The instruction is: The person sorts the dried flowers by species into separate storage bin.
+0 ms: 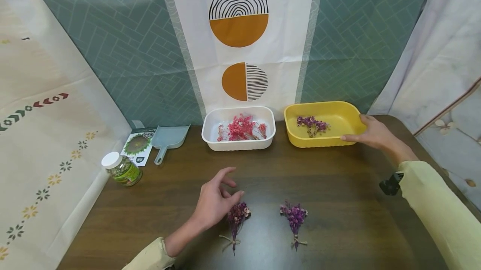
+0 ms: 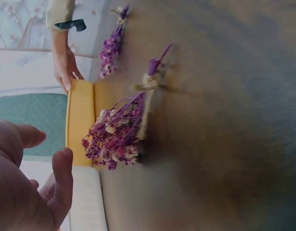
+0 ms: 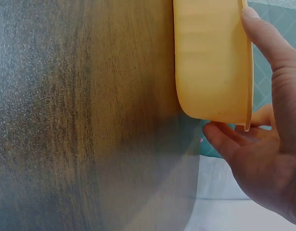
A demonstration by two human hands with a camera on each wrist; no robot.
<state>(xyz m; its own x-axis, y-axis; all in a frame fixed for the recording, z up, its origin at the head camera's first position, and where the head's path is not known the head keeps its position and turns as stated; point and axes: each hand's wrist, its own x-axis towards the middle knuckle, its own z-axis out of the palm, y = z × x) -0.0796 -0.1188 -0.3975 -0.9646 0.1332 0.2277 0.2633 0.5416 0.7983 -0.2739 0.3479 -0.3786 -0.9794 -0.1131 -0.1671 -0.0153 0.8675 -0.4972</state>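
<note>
My right hand (image 1: 375,133) holds the right end of a yellow tray (image 1: 319,142). In the right wrist view its thumb (image 3: 265,36) lies on the rim and the other fingers are at the end wall. Inside that tray is a loose bunch of purple dried flowers (image 1: 312,124). My left hand (image 1: 215,199) holds nothing, its fingers loosely bent, beside the blossoms of a twine-tied purple bouquet (image 1: 235,220). A second purple bouquet (image 1: 295,216), also tied with twine, lies on the table to its right.
Left of the yellow tray stands a white tray (image 1: 240,145) with pink dried flowers (image 1: 242,128). Farther left are a pale blue dustpan (image 1: 170,136), a sunflower card (image 1: 138,145) and a white-lidded jar (image 1: 124,170). Fabric panels border the brown table (image 1: 338,203) at the back and sides.
</note>
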